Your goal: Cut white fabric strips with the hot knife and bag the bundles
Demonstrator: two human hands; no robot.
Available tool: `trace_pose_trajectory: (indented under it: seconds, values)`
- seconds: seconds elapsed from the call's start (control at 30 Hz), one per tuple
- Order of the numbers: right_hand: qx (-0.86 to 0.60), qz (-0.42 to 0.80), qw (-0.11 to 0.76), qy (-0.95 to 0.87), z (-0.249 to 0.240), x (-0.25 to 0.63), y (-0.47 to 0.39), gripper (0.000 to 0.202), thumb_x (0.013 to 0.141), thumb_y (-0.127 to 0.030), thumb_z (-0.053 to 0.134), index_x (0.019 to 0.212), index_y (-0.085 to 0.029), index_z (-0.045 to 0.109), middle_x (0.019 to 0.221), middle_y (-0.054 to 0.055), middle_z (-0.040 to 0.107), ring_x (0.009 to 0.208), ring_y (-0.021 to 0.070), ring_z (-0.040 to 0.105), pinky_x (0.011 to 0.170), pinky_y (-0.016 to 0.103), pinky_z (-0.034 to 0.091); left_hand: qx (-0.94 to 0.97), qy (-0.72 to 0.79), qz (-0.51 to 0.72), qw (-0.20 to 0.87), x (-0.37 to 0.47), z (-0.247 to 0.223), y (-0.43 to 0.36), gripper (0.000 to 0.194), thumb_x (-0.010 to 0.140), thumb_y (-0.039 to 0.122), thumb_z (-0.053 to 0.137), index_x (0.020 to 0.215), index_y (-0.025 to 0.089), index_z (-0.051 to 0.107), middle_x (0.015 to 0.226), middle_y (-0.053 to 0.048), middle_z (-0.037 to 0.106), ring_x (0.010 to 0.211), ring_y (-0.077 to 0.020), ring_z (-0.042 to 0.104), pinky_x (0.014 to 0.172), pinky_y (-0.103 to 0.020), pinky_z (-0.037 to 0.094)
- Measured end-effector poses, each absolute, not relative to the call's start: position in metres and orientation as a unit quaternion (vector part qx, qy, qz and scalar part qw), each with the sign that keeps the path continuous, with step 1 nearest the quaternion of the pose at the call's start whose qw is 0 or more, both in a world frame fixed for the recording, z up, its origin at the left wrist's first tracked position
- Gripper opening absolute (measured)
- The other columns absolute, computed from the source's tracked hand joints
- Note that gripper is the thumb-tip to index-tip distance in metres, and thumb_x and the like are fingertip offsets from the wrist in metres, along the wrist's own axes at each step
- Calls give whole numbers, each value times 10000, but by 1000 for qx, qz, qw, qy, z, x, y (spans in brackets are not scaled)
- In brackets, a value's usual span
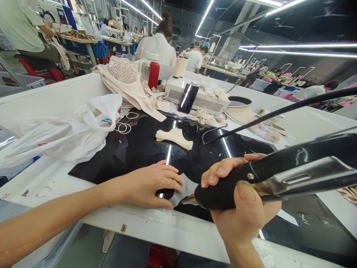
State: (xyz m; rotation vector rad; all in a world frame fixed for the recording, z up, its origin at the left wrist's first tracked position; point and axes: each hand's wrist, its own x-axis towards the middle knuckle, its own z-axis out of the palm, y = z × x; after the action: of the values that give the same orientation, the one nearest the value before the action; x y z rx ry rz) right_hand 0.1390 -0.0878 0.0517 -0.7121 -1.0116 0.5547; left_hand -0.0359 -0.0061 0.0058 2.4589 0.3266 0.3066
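- Near the front edge of the white bench (55, 175), a glossy black sheet (134, 149) lies flat; every place below is given from this sheet.
- Left hand (152, 184) rests palm down on the sheet's near edge, fingers together and slightly curled, pressing a small dark piece (165, 193) that cannot be made out clearly.
- Right hand (242, 201) is clamped around the black handle of a handheld tool (279, 175), thumb on top, just right of the left hand; the tool's tip points at the sheet's near edge, close to the left fingertips, and a metal lever runs along its body.
- A black cord (279, 111) arcs from the sheet's far right side towards the tool.
- Judging by this, work on the small piece looks under way, not finished.
- One cream fabric piece (174, 137) lies untouched on the sheet's middle.
- Left of the sheet sits a crumpled white plastic bag (83, 126); behind the sheet lie beige lace garments (125, 80).
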Motion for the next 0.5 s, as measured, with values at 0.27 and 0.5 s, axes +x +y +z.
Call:
trace_pose_trajectory:
  seconds: [0.27,0.5]
  values:
    - [-385,152,812,-412,57,174,-78,337,777,-206,729,1056,-224,541,734,-51,622,552,132,547,499,295,515,945,117,112,285,-29,1,-12,488,920,448,692,1368,299,569,1505,-34,523,1455,-281,393,1255,-567,154]
    - [-367,154,811,-429,50,175,-81,318,796,-208,737,1063,-218,566,758,-39,634,557,127,579,501,292,533,958,97,98,253,-27,-5,-12,527,929,484,664,1419,333,541,1507,-26,524,1457,-309,395,1246,-587,175]
